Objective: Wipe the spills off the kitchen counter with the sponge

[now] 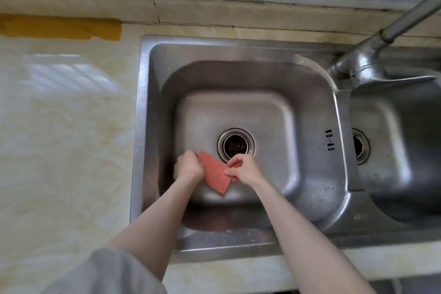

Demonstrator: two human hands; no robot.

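Two hands, head view: left hand [188, 166] and right hand [244, 169] pinch opposite edges of a thin, flat, speckled red sponge [214, 172] above the rounded stainless-steel sink [317, 141] basin, near its drain [235, 145]; glossy marbled worktop [66, 126] lies left.

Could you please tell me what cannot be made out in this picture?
Head view:
- sponge: its left end is hidden in the left hand, its right edge under the right hand.
- faucet: spout cut off by the right edge.
- right basin: cut off by the right edge.
- counter: glare and mottled pattern hide any spills.
- drain: contents too dark to tell.
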